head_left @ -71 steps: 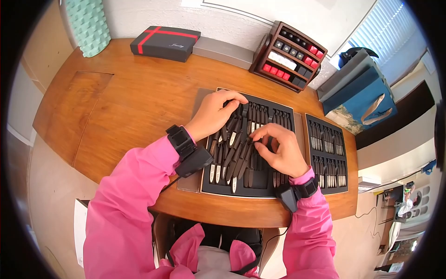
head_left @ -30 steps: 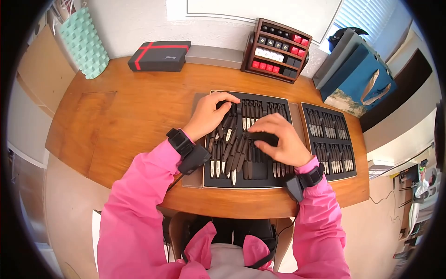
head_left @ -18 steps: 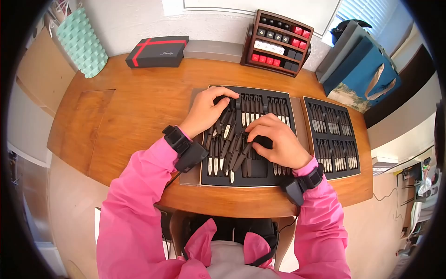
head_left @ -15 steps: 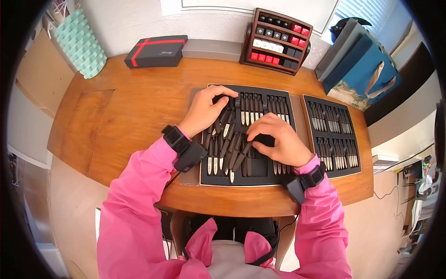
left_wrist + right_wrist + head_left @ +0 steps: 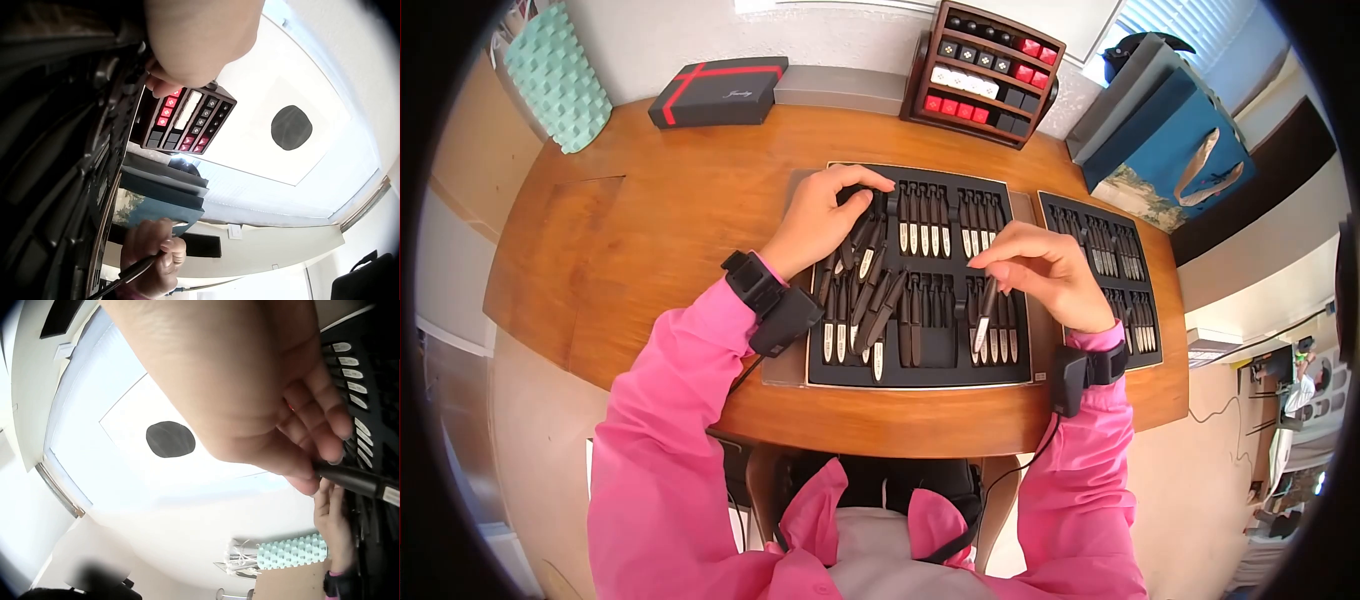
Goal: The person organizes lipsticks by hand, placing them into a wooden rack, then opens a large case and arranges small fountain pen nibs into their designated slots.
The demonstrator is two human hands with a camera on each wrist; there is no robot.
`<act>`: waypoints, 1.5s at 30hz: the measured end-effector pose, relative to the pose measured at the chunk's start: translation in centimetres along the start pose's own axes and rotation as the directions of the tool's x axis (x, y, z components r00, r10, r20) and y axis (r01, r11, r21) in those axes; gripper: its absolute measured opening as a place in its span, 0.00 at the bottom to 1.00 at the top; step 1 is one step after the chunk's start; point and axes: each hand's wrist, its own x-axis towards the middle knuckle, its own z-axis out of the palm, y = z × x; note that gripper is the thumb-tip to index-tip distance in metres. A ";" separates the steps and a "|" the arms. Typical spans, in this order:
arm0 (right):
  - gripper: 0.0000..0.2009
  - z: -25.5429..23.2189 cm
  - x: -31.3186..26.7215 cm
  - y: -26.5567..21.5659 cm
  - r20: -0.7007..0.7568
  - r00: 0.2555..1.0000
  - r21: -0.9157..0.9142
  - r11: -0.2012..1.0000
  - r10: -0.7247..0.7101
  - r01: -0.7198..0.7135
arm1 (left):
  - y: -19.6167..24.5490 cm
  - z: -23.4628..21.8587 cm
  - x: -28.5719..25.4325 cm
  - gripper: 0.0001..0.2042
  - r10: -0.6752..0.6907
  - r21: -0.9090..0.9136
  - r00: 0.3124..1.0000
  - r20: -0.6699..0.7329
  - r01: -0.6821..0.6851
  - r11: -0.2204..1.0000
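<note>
My right hand [image 5: 1050,275] pinches a dark, slim, pen-like stick [image 5: 985,315] between thumb and forefinger. Its pale labelled end points down over the lower right compartment of a black tray [image 5: 940,348]. In the right wrist view the same dark stick [image 5: 350,479] runs out from the fingertips. My left hand [image 5: 815,220] stays at the tray's upper left corner, its bent fingers over that compartment and their undersides hidden. A jumbled heap of similar sticks [image 5: 868,300] covers the tray's left side. Others stand in tidy rows [image 5: 925,225] in the upper compartments.
A second black tray [image 5: 1122,290] with rows of sticks lies to the right. Behind are a dark box with a red ribbon [image 5: 720,92], a wooden rack of dice-like cubes [image 5: 985,75] and a blue paper bag [image 5: 1175,150]. A mint textured cylinder [image 5: 560,80] stands at back left.
My right hand has moved right, away from the heap, and a stick now shows pinched in its fingers over the lower right compartment. The left hand has kept its place at the tray corner.
</note>
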 end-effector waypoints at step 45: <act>0.21 3.1 -0.2 -0.3 0.053 0.998 -0.577 0.816 0.017 0.017 | -0.1 0.0 -0.1 0.11 -0.021 -0.013 1.000 0.002 0.021 1.000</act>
